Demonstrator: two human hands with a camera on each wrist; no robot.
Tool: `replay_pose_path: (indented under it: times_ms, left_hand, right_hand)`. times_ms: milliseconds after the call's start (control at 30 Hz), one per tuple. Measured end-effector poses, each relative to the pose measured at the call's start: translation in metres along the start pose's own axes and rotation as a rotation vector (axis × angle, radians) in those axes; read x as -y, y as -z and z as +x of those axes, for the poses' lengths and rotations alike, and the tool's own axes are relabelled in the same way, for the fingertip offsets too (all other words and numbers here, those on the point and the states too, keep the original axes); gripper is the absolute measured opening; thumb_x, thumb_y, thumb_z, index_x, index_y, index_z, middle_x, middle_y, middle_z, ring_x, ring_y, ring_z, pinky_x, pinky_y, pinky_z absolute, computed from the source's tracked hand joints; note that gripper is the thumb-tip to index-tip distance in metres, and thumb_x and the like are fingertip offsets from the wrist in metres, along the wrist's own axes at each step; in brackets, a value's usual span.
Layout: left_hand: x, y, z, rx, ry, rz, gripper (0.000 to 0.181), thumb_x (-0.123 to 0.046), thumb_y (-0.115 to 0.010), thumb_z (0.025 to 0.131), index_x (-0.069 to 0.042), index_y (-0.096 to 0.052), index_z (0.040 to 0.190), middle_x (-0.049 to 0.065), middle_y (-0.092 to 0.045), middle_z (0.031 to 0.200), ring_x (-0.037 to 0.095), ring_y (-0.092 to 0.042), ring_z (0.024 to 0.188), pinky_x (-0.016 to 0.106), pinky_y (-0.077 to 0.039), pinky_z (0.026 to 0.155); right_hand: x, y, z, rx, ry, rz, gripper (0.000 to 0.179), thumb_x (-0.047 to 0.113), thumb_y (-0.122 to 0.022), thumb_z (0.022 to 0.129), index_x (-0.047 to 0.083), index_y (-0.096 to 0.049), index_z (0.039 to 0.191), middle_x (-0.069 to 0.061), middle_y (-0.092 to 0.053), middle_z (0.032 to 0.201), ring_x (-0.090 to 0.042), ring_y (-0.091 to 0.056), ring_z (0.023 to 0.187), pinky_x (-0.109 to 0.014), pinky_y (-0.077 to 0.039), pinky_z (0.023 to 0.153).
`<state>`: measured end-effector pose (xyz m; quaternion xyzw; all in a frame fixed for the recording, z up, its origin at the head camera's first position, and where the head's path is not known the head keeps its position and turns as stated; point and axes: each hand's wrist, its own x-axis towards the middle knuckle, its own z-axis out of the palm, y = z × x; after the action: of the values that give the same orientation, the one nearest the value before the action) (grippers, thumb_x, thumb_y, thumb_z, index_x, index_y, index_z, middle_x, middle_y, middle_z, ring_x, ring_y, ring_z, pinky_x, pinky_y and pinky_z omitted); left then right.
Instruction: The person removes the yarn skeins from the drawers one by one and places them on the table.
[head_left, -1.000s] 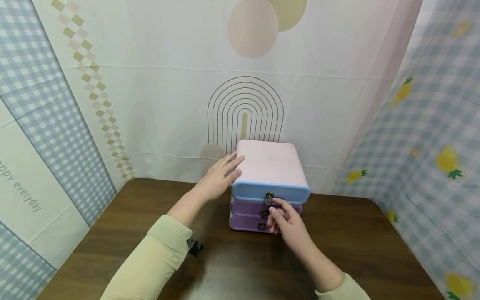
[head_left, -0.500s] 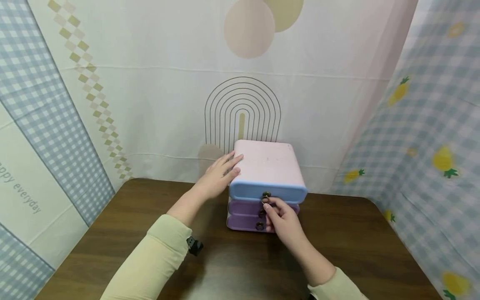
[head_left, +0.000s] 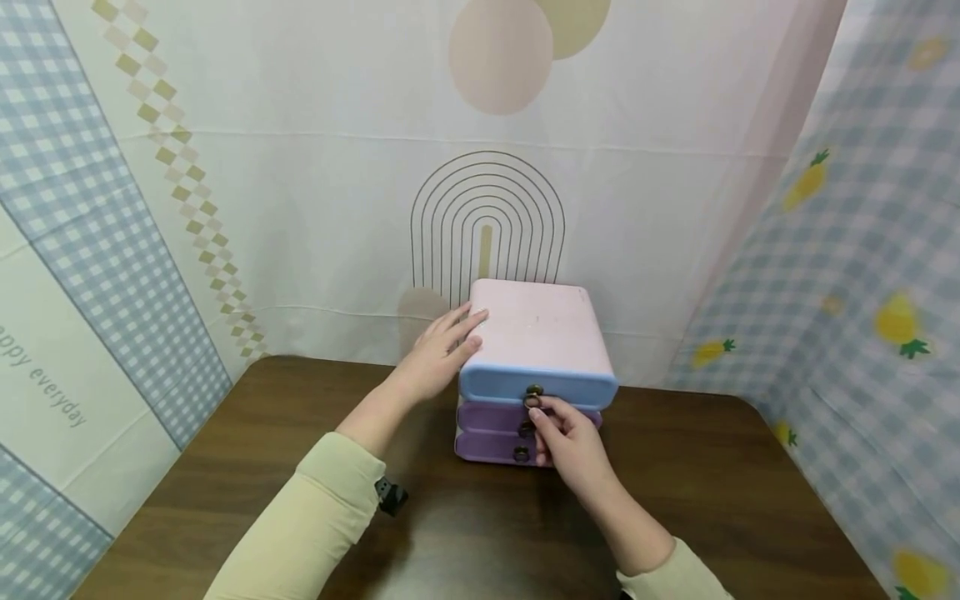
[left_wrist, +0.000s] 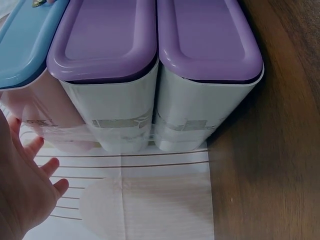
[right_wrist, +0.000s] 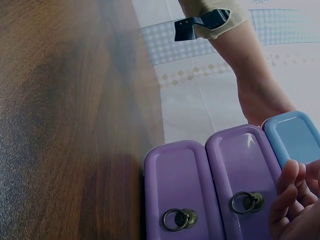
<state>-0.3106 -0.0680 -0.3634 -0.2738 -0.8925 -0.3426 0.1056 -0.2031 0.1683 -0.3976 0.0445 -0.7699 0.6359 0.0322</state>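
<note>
One pinch made

On your right hand (head_left: 576, 447) the thumb has closed to the forefinger, pinching the round bronze metal ring (head_left: 533, 393) on the sky-blue drawer front (head_left: 502, 382); that hold looks secured. Your left hand (head_left: 435, 354) spreads its fingers at the pale-pink box (head_left: 543, 329), far-centre on the brown wooden tabletop (head_left: 472, 533). The white left curtain (head_left: 60, 367) reads "appy everyday".

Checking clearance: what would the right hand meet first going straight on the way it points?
Probably the blue drawer front, just behind the ring the right hand pinches. The lower fingers might brush the middle purple drawer first; depth there is unclear.
</note>
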Motion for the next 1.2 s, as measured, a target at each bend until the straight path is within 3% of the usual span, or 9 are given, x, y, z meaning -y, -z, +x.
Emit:
replay_pose_path:
  times_ms: [833, 1200]
  left_hand:
    - [-0.001, -0.003, -0.002, -0.011, 0.013, -0.026, 0.061, -0.066, -0.027, 0.100, -0.038, -0.034, 0.154, -0.008, -0.020, 0.164, 0.033, -0.016, 0.149, 0.064, -0.013, 0.114]
    - [0.001, -0.005, -0.001, -0.031, 0.003, -0.053, 0.057, -0.060, -0.030, 0.102, -0.035, -0.037, 0.154, -0.005, -0.022, 0.163, 0.035, -0.017, 0.149, 0.064, -0.014, 0.113]
  right_hand:
    - [-0.001, 0.003, -0.007, -0.025, -0.029, 0.074, 0.028, 0.015, -0.064, 0.097, -0.001, -0.069, 0.121, -0.006, -0.051, 0.058, -0.012, -0.047, 0.049, -0.023, -0.043, 0.046]
    - [-0.002, 0.003, -0.018, -0.027, -0.026, 0.038, 0.024, 0.015, -0.064, 0.097, 0.002, -0.072, 0.116, -0.006, -0.051, 0.056, -0.013, -0.048, 0.048, -0.024, -0.045, 0.046]
